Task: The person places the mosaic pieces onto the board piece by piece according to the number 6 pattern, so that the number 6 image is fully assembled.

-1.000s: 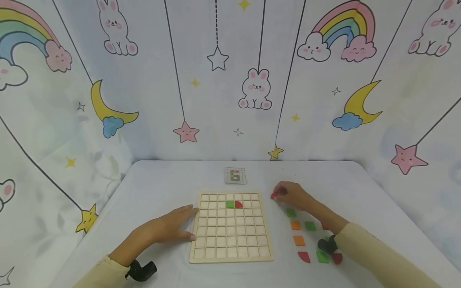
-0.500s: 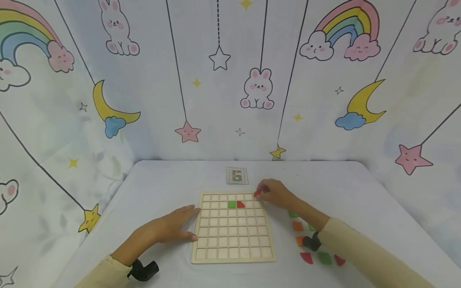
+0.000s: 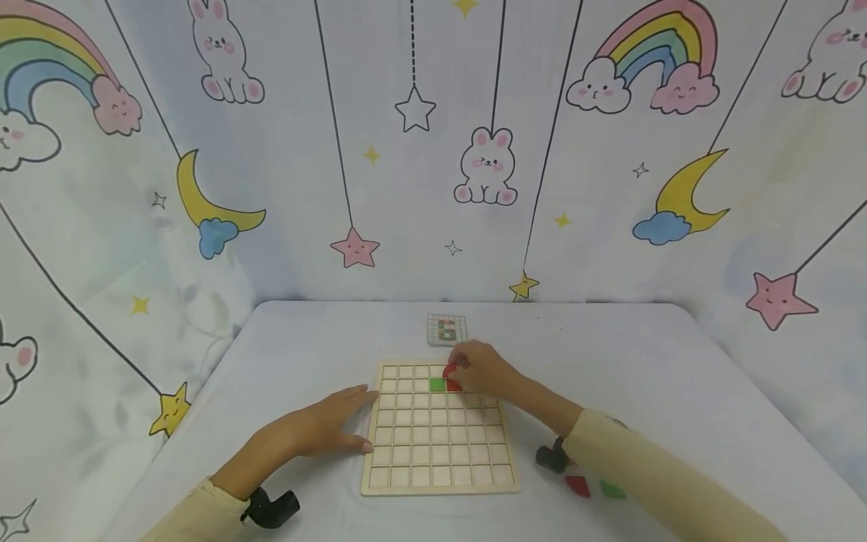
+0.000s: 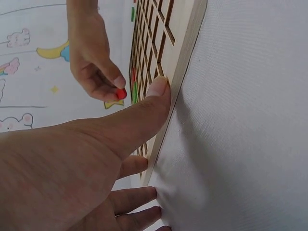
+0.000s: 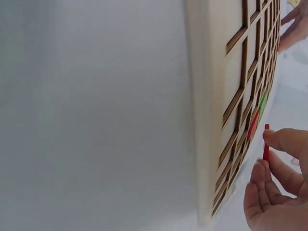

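My right hand (image 3: 484, 369) pinches a red quarter-circle tile (image 5: 266, 142) between thumb and fingers, just above the far rows of the wooden grid board (image 3: 420, 436). Below that tile, a green square tile (image 3: 437, 385) and another red quarter-circle tile (image 5: 253, 124) lie side by side in cells of the board. My left hand (image 3: 318, 425) rests at the board's left edge with its fingers spread. In the left wrist view, the left thumb (image 4: 159, 89) touches the board's rim.
Behind the board lies a small card (image 3: 447, 330) with a coloured pattern on a grid. Right of the board are a loose red tile (image 3: 578, 486) and a green tile (image 3: 612, 489); my right sleeve (image 3: 650, 467) hides others. A printed cloth backdrop (image 3: 406, 188) stands behind the table.
My right hand has carried the red tile leftward from beside the board to over its far rows. The left hand has stayed at the board's edge.
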A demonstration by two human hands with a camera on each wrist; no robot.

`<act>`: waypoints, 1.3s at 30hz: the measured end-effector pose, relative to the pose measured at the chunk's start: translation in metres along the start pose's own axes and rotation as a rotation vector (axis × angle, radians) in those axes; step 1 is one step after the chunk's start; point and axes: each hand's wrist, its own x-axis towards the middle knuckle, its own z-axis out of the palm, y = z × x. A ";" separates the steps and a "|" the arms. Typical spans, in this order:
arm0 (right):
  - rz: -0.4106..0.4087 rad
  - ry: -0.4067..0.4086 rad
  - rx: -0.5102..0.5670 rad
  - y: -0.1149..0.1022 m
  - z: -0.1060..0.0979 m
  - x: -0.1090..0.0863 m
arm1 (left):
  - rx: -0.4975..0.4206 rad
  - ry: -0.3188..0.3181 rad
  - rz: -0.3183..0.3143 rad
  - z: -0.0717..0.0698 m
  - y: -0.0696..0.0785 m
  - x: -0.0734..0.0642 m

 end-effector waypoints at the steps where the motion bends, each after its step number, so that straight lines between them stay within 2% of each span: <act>1: -0.005 -0.003 0.002 -0.003 0.003 0.001 | 0.000 0.000 -0.001 0.000 0.000 0.000; 9: -0.114 -0.072 0.052 -0.023 0.015 0.005 | -0.005 -0.001 0.000 0.000 0.000 0.000; 18: -0.169 -0.119 -0.084 -0.034 0.024 0.007 | -0.004 -0.004 -0.013 0.001 -0.002 0.000; 26: -0.187 -0.126 -0.119 -0.037 0.027 0.009 | -0.005 -0.001 -0.012 0.000 -0.001 0.000; 39: -0.160 -0.117 -0.128 -0.036 0.028 0.012 | 0.008 -0.002 0.002 0.001 -0.003 0.001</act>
